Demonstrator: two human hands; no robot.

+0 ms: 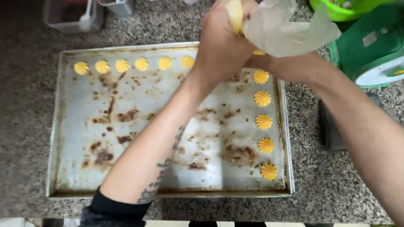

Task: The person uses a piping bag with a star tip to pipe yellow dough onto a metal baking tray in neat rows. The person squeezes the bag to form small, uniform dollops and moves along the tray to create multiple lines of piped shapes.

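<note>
Both hands work a piping bag (277, 29) at upper centre, over the tray (67, 126) on the counter (25, 84). Left hand (223, 46) grip squeezes the dough-filled part; right hand (263, 63) is mostly hidden, its grip unclear. Piping is under way: rosettes (263, 98) line the top and right edges.

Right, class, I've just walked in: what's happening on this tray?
A person's left hand has its grip on a clear piping bag of yellow dough; the right hand is hidden behind it. Yellow star-shaped dollops line the far and right edges of a stained metal baking tray on a granite counter.
</note>
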